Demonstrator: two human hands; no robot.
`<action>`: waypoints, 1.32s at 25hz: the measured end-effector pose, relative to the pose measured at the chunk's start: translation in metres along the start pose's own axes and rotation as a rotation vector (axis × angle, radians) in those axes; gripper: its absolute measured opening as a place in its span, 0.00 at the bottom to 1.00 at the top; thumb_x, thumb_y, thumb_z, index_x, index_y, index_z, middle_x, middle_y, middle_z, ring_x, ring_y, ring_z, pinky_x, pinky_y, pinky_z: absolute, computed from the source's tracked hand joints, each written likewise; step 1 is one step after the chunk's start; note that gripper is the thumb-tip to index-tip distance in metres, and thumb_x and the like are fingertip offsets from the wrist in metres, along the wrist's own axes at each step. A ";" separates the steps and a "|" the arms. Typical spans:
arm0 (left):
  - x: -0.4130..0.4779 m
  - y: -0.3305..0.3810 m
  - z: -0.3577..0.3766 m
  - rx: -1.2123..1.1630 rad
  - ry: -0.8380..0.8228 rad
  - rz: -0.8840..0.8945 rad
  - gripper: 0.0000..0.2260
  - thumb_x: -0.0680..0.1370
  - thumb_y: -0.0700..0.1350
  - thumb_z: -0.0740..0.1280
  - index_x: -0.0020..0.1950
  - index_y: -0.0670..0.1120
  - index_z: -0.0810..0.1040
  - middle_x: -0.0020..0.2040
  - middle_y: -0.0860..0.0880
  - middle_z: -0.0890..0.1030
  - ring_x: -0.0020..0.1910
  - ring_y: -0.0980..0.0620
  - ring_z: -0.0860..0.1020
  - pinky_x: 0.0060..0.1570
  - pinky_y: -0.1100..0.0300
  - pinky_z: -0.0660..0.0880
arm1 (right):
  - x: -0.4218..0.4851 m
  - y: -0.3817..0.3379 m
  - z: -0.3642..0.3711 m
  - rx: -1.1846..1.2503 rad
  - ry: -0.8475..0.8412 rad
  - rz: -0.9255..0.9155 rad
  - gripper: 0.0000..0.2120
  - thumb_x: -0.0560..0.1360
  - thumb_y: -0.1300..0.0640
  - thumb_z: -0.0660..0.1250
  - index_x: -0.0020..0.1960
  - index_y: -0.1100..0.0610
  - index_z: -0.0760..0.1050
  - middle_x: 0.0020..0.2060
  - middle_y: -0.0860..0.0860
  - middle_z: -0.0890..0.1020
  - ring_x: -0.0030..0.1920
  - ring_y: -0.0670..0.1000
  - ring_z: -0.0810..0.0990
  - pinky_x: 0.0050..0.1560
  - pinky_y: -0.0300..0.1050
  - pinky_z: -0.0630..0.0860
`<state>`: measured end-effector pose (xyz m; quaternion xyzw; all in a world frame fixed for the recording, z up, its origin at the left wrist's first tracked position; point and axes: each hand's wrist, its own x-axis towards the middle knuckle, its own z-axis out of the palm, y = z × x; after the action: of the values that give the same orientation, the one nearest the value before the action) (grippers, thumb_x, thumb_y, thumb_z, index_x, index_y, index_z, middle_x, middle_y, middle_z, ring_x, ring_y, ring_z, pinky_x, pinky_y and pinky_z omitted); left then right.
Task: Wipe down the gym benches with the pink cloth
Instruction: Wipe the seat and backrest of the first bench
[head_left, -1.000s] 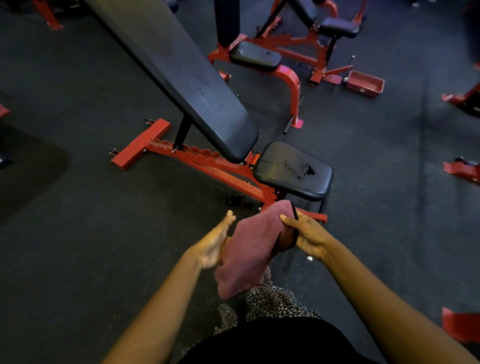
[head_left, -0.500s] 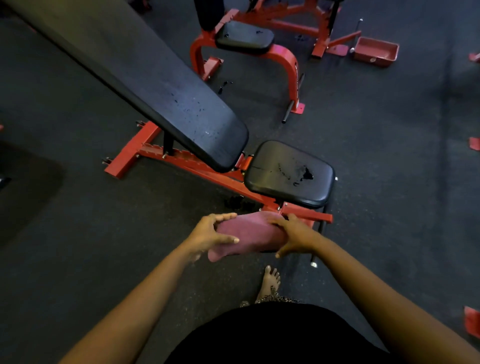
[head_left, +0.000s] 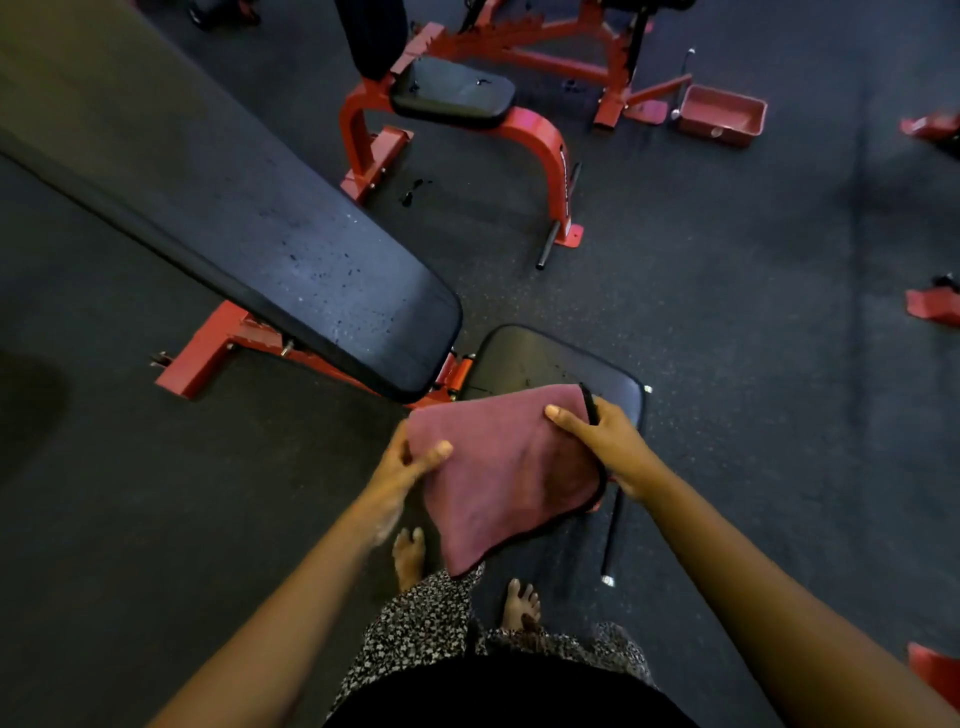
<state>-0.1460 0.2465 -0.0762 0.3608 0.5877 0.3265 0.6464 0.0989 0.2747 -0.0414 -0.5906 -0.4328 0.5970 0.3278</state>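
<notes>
Two hands spread the pink cloth over the seat pad

Both hands now hold the pink cloth (head_left: 506, 467) opened into a wide sheet at centre frame, where half a second ago it was a narrow folded bundle between them. Left hand (head_left: 402, 465) pinches the cloth's left edge, thumb on top; right hand (head_left: 605, 441) grips the upper right corner, fingers closed around the black trim. Its long axis runs from upper right down to lower left, the loose corner hanging toward the person's bare feet (head_left: 410, 553). The top edge overlaps the near side of the black seat pad (head_left: 524, 358) of the red-framed bench (head_left: 208, 353), whose long backrest (head_left: 249, 228) slants to the upper left. A second bench (head_left: 452, 96) and a red tray (head_left: 722, 114) sit along the top of the frame
</notes>
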 end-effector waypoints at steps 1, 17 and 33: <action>0.014 -0.004 0.008 -0.056 -0.006 -0.065 0.41 0.50 0.61 0.80 0.60 0.50 0.74 0.56 0.50 0.80 0.55 0.53 0.78 0.58 0.54 0.75 | 0.009 -0.001 0.005 0.015 0.078 0.026 0.06 0.74 0.55 0.69 0.51 0.51 0.76 0.46 0.48 0.82 0.45 0.42 0.82 0.42 0.32 0.77; 0.120 0.016 -0.006 0.618 -0.374 -0.051 0.42 0.64 0.40 0.78 0.72 0.60 0.62 0.74 0.50 0.61 0.71 0.47 0.62 0.69 0.48 0.65 | 0.053 0.053 -0.008 -0.203 -0.075 0.428 0.50 0.63 0.56 0.77 0.76 0.46 0.51 0.74 0.56 0.58 0.70 0.58 0.64 0.69 0.56 0.67; 0.055 -0.015 0.080 0.502 0.099 0.089 0.26 0.65 0.56 0.76 0.59 0.48 0.76 0.53 0.46 0.82 0.53 0.47 0.79 0.52 0.52 0.76 | 0.063 0.001 -0.027 -0.886 -0.126 -0.238 0.28 0.68 0.52 0.74 0.67 0.50 0.71 0.61 0.55 0.69 0.63 0.56 0.69 0.66 0.52 0.68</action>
<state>-0.0607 0.2788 -0.1141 0.5190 0.6649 0.2156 0.4920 0.1198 0.3350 -0.0673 -0.5823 -0.7303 0.3473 0.0831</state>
